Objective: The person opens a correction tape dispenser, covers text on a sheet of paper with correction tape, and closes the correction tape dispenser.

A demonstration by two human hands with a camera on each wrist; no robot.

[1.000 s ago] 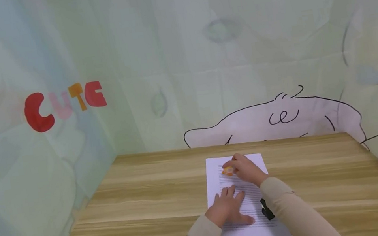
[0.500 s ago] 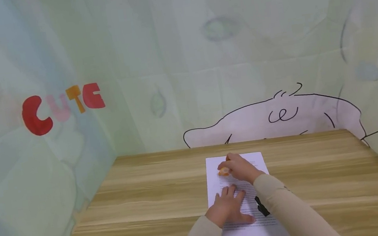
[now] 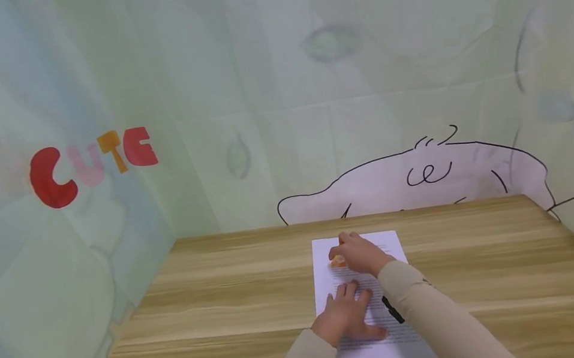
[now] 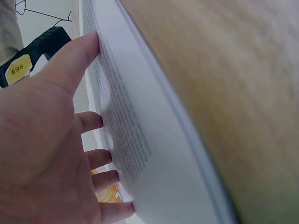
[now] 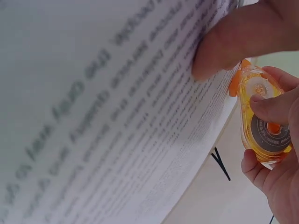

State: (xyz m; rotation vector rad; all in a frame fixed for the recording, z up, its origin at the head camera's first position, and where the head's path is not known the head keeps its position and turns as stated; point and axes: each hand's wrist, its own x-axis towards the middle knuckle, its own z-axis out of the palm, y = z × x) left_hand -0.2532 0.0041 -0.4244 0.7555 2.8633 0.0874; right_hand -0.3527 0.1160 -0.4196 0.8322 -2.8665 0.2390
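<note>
A stack of printed paper (image 3: pixel 322 262) lies on the wooden table, its layered edge showing in the left wrist view. My left hand (image 3: pixel 344 318) rests on the lower half of the top sheet with its fingers spread. Near the top of that sheet, my right hand (image 3: pixel 361 254) holds an orange, see-through correction tape (image 5: pixel 262 133). The right wrist view shows the thumb pressed on its side and the other fingers around the back. Its orange tip (image 5: pixel 235 81) is right at the printed lines. A finger of the left hand (image 5: pixel 233 39) appears there too.
The wood-grain table (image 3: pixel 228 308) extends to both sides of the paper. Behind and around it hangs a pale printed curtain (image 3: pixel 231 89) with coloured letters and a cartoon drawing. A black wrist strap (image 4: pixel 46 44) with a yellow label shows at the right sleeve.
My right hand has shifted a little to the left along the upper text, carrying the correction tape. The left hand stays in place on the paper.
</note>
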